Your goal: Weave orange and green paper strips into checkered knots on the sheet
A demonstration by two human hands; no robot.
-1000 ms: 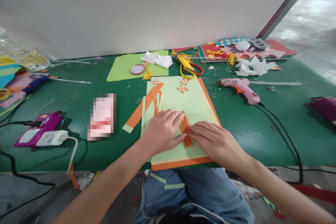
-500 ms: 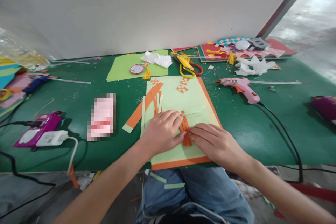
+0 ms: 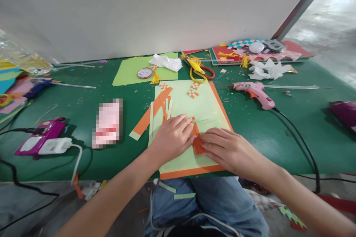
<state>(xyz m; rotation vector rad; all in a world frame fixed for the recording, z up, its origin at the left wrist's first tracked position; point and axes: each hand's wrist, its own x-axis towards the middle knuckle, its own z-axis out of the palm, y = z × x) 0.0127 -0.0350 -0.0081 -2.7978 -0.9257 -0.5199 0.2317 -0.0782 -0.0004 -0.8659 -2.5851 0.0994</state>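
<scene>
Nearest, green paper slips point(image 3: 185, 196) lie on the jeans point(image 3: 233, 211) below the table edge. Just beyond, on pale green sheets point(image 3: 208, 103) with orange margins, are narrow orange strips point(image 3: 198, 147), partly covered by both hands. The left hand point(image 3: 174, 135) is palm down, fingers together and bent, its tips at the strips; the right hand point(image 3: 226, 148) presses its grouped fingertips on their right side. Whether either pinches a strip I cannot tell. An orange band point(image 3: 141, 126) slants across the sheets' left edge. To the left are a blurred-out pink item point(image 3: 108, 124) and a white adapter point(image 3: 55, 146) against a purple block point(image 3: 46, 133). A pink glue gun point(image 3: 256, 90) lies to the right, checkered pieces point(image 3: 192, 93) near the sheets' top. Farther off are yellow-and-red-handled scissors point(image 3: 198, 76), a round red-rimmed case point(image 3: 145, 73), its contents unclear, and crumpled white paper point(image 3: 167, 63). At far left, a clear plastic container point(image 3: 26, 57) looks yellowish low down; what it holds is unclear.
</scene>
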